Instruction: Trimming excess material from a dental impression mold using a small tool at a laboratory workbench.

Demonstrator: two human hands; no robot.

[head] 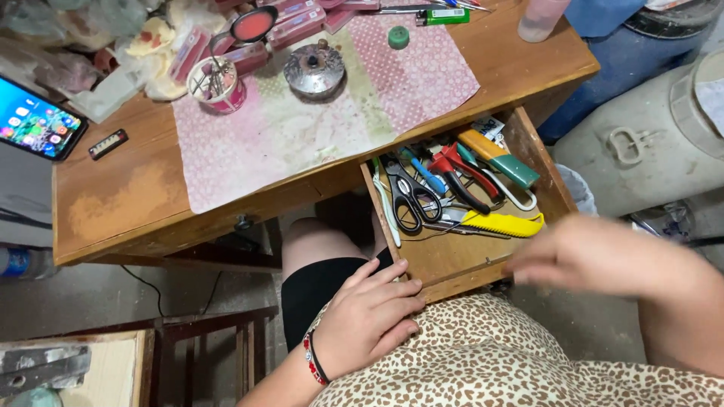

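My left hand rests flat on my lap, its fingertips touching the front edge of an open wooden drawer. Nothing is in it. My right hand, blurred, hovers just right of the drawer's front corner, fingers pointing left, holding nothing that I can see. Inside the drawer lie black-handled scissors, red-handled pliers, a yellow-handled tool and an orange and green handle.
A wooden desk carries a pink patterned cloth, a round metal dish, a cup of small tools, a lit phone and a green lighter. A wooden stool stands lower left.
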